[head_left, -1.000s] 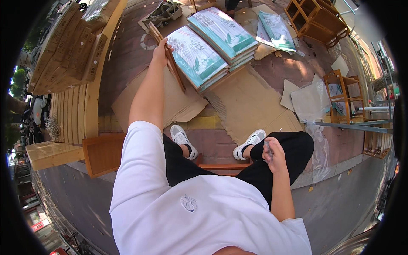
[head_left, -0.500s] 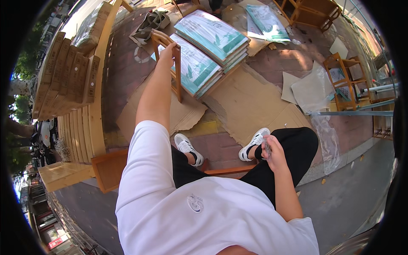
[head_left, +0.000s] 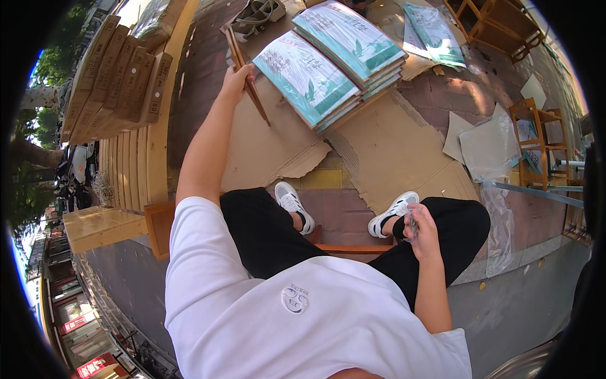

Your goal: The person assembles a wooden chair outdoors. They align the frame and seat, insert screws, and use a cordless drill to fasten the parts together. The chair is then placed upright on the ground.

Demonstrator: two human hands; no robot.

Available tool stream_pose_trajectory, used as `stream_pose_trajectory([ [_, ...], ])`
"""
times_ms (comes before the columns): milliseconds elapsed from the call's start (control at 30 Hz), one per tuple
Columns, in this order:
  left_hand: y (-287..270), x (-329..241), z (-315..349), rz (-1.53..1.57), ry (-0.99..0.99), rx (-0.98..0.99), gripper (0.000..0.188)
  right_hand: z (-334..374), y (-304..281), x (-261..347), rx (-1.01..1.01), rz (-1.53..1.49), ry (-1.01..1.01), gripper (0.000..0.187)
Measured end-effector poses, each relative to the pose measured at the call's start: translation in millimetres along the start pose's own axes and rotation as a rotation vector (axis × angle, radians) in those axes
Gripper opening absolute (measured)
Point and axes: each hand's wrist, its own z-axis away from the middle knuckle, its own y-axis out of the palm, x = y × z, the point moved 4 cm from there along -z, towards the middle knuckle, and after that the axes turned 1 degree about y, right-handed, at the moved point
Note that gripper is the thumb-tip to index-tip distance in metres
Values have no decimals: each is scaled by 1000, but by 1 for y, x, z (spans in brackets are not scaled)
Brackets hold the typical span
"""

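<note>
My left hand (head_left: 235, 85) reaches far out and is closed round a brown wooden frame (head_left: 256, 100). The frame stands nearly edge-on to me, so its opening barely shows. Just to its right lies a pile of flat packages (head_left: 306, 79) with white and green printed faces, and a second, taller pile of flat packages (head_left: 348, 41) adjoins it. Over my right knee, my right hand (head_left: 427, 235) is closed on a small clear crumpled packet (head_left: 412, 225); what is inside it cannot be made out.
Flattened cardboard (head_left: 404, 148) covers the paving before my feet. Brown cartons (head_left: 120, 85) stand on a slatted wooden bench (head_left: 136, 170) at left. At right are small wooden stools (head_left: 536, 136), metal bars (head_left: 536, 194) and clear plastic sheeting (head_left: 500, 234). A canvas bag (head_left: 257, 16) lies at the back.
My left hand has swung the wooden frame leftward, away from the package pile, and turned it edge-on. The whole view has shifted a little. My right hand keeps its hold.
</note>
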Motion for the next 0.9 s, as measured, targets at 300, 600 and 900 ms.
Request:
stream_pose_trajectory([
  [300,-213,-25,158,-263,-37,-93,29,-11,14,-9,36,124,-17,24],
  [600,-426,25,319,-211,-164,-273,37,-25,29,-23,36,268,-2,27],
  [900,-515,43,247,-343,-158,-323,30,-30,24,-37,-20,465,14,24],
])
